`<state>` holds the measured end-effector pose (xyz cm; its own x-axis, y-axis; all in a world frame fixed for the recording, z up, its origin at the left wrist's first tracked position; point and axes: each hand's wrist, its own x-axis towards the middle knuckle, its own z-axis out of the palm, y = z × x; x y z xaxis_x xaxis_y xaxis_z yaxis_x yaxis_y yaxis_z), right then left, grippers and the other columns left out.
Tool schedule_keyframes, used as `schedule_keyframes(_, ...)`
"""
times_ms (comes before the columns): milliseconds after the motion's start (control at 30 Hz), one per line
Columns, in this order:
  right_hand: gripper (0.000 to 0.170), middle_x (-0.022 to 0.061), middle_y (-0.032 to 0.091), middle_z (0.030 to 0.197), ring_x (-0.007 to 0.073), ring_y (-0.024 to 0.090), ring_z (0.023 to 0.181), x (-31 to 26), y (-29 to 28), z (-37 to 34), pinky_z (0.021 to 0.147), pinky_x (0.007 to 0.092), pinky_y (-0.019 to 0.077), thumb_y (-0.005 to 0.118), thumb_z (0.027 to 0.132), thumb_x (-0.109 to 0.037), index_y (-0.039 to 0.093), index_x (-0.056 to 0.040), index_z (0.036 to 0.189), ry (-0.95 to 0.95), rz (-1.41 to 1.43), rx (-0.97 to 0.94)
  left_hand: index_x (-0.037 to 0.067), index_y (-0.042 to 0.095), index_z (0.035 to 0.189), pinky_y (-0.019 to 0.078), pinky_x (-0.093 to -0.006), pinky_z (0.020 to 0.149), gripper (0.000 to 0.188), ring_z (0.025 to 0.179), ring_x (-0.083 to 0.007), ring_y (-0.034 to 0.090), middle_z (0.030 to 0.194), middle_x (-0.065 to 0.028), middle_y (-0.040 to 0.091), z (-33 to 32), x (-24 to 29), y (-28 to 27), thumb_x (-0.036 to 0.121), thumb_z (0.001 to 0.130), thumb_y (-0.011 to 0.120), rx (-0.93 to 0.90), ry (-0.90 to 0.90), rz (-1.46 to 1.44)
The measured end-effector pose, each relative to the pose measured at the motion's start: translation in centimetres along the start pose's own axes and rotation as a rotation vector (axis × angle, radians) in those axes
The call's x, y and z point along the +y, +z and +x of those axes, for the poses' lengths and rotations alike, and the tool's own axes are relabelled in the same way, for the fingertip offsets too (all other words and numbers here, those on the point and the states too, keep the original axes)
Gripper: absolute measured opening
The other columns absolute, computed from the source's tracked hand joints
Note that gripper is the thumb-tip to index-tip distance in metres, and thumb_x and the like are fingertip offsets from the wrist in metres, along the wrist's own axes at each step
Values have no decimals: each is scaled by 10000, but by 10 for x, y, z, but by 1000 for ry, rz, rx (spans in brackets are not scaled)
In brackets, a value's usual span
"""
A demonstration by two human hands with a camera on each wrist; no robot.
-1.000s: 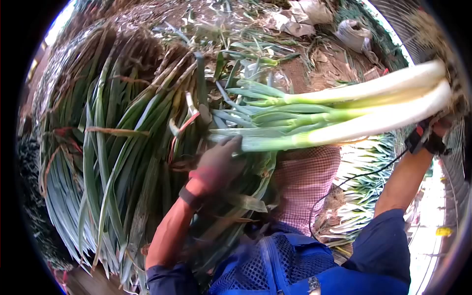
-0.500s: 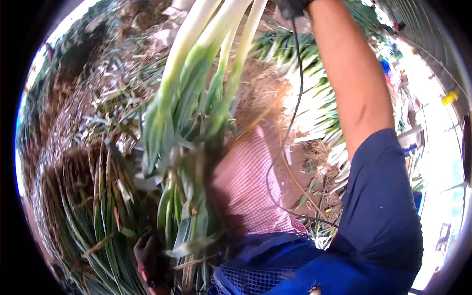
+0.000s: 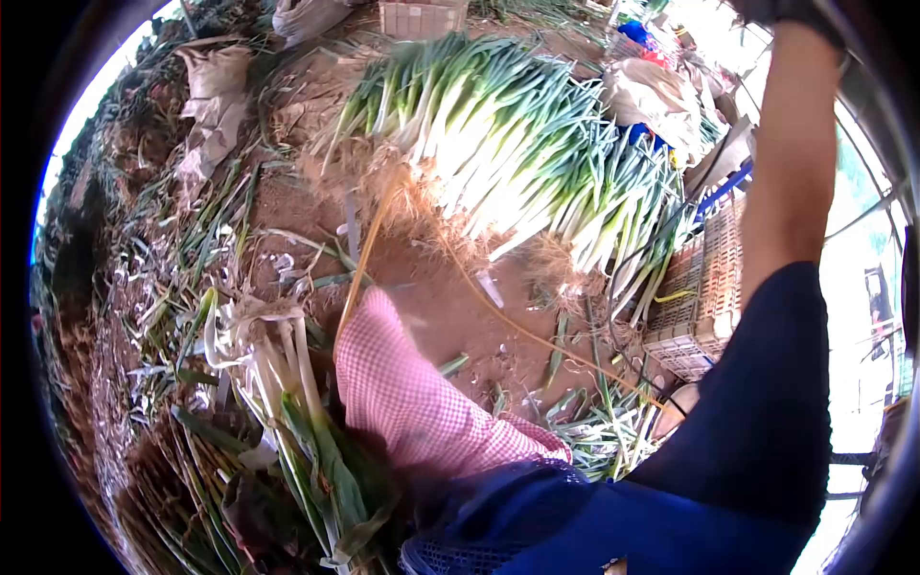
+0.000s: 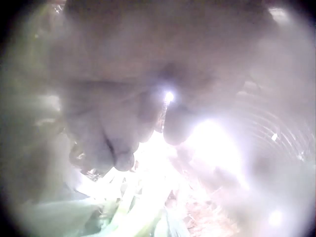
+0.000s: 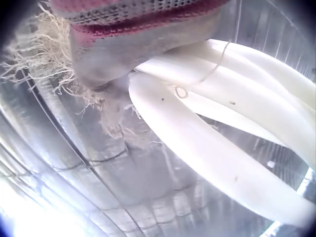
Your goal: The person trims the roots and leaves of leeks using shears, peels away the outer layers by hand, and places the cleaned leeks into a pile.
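Observation:
In the right wrist view, my gloved right hand [image 5: 143, 54] grips several thick white leek stems [image 5: 197, 143] close to their stringy roots [image 5: 49, 49]. The head view shows that arm raised at the upper right, with the hand mostly outside the picture. My left hand [image 4: 118, 108], hazy in the left wrist view, has its fingers extended and slightly parted above bright leek stalks [image 4: 133, 202]; I see nothing gripped. Leeks with pale stems and green leaves [image 3: 321, 450] lie at the lower left of the head view, by a dark, blurred shape.
A long row of leeks [image 3: 517, 144] lies on the soil, roots toward me. A plastic crate [image 3: 704, 287] stands at the right, another crate [image 3: 422, 19] at the top. Pink checked cloth [image 3: 412, 383] covers my leg; a cable and loose leaves are nearby.
The view has turned toward the leek row and crate. The leeks held across the view have left it with my raised right hand. My left hand has moved down to the lower left.

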<state>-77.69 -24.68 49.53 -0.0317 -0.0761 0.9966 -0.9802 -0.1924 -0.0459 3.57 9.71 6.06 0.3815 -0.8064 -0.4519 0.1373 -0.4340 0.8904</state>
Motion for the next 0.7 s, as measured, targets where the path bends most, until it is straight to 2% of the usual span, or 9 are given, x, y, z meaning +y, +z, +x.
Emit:
schedule_keyframes(200,524,153,773,1110,250,741,989,106,24,-277,869,376,606,712,968,-332,613,-76,1414,327,-222,-356,-29,722,1176,545,-281,700,252,769,-147,674,934,-47,730,-6,-53,0,148,1004,670,-92,-17,225)
schedule_keyframes(300,565,153,776,1115,247,744,997,82,3,-481,868,376,610,717,968,-359,602,-81,1447,616,-110,-1069,-20,727,1158,531,-271,678,260,767,-121,665,931,-31,733,-21,-56,18,185,1008,668,11,-146,284)
schedule_keyframes(333,679,182,700,1328,309,675,1224,-7,-29,-429,1033,436,571,717,968,-283,460,-92,1567,570,-284,-1882,-19,727,1157,532,-271,679,259,768,-121,665,932,-31,734,-26,-55,26,185,1008,669,26,-151,278)
schedule_keyframes(367,673,187,622,1451,327,587,1358,5,-52,-513,1129,481,503,697,978,-279,449,-109,1580,925,-216,-1691,-18,728,1157,533,-272,681,258,770,-121,666,934,-31,735,-31,-51,33,185,1008,670,40,-152,269)
schedule_keyframes(400,726,161,586,1504,303,555,1393,-73,-87,-539,1189,460,449,727,959,-317,431,-124,1593,418,-415,-1257,-17,728,1156,534,-273,682,257,771,-121,667,935,-32,735,-36,-46,38,185,1008,671,51,-145,261)
schedule_keyframes(433,531,179,691,1338,309,638,1271,-19,-60,-609,1123,426,495,779,873,-209,668,-90,1379,864,-157,-1885,-16,728,1156,536,-273,683,256,773,-121,667,936,-32,736,-39,-40,45,185,1009,672,54,-137,259)
schedule_keyframes(500,402,144,729,1252,317,670,1205,-76,-98,-628,1074,416,520,706,914,-254,723,-117,1291,945,55,-1667,-15,729,1155,538,-275,686,254,776,-121,669,939,-32,738,-46,-28,54,186,1009,674,58,-110,239)
schedule_keyframes(567,379,128,739,1218,326,681,1170,-106,-96,-617,1042,405,532,682,915,-316,744,-143,1247,683,132,-1852,-13,730,1154,541,-276,688,252,779,-121,670,942,-33,739,-52,-19,61,186,1009,676,58,-78,213)
schedule_keyframes(700,433,148,731,1230,320,682,1176,-165,-76,-563,1052,401,524,637,922,-355,720,-140,1288,636,320,-1920,-10,731,1152,545,-278,693,248,786,-120,672,947,-34,742,-61,-11,67,186,1010,680,39,-36,168)
